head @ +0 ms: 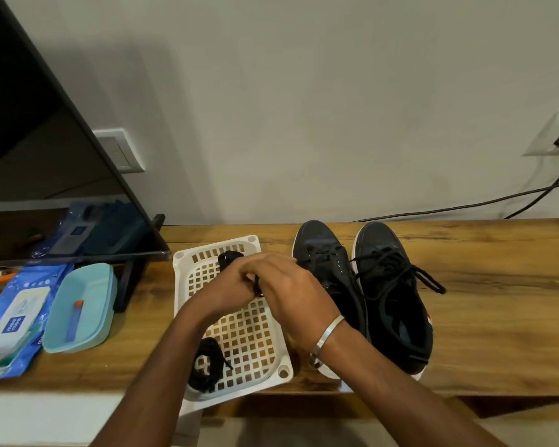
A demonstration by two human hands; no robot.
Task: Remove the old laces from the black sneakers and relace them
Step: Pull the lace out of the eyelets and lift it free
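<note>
Both hands (265,282) pinch a black lace bundle (257,285) over the white basket (255,337); hasty pulling could knot it.

Two black canvas sneakers with white soles stand side by side at centre right, toes toward the wall. My left sneaker (333,272) is mostly unlaced; the right sneaker (397,301) keeps its black lace (400,272), loosened, ends trailing right.

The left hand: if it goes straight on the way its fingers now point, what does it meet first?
Probably the right hand, which already lies against the left hand over the white basket; beyond it is the nearer black sneaker. Depth is unclear.
</note>
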